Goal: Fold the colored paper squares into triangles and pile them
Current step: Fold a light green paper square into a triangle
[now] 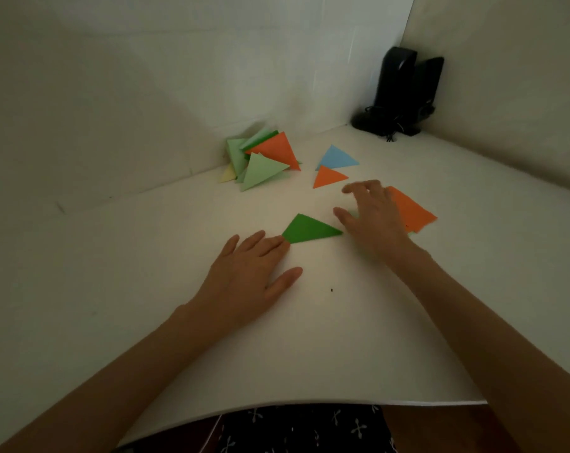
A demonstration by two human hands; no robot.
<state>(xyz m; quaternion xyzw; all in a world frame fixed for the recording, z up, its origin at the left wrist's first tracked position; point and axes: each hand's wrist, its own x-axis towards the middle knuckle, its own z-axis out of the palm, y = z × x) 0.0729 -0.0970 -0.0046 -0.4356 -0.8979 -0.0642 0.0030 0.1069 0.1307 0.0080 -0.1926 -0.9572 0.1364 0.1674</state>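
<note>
— Cloth lies nearest to us, dark with small white marks, under the near edge of the white table. What do we see above it?

— We see both bare forearms reaching in over the table. Our left hand lies flat, palm down. Its fingers are straight and only slightly apart, with the thumb held out to the side.

— Does it touch paper?

— Its fingertips rest on the left corner of the dark green triangle, which lies flat on the table between our two hands.

— And our right hand?

— It is blurred, but we make out the fingers spread and relaxed, pinching nothing. The thumb ends just beside the green triangle's right tip. The hand covers the near part of an orange paper. We cannot tell whether the palm presses on it.

— Farther back?

— A small orange triangle lies just beyond the right fingertips. A blue triangle lies just behind it, the two touching or nearly so.

— And the pile?

— The pile sits left of those, against the back wall. It holds light green, dark green, orange and pale yellow triangles, heaped loosely, some leaning up. In the far right corner we see two black speakers standing side by side.
</note>
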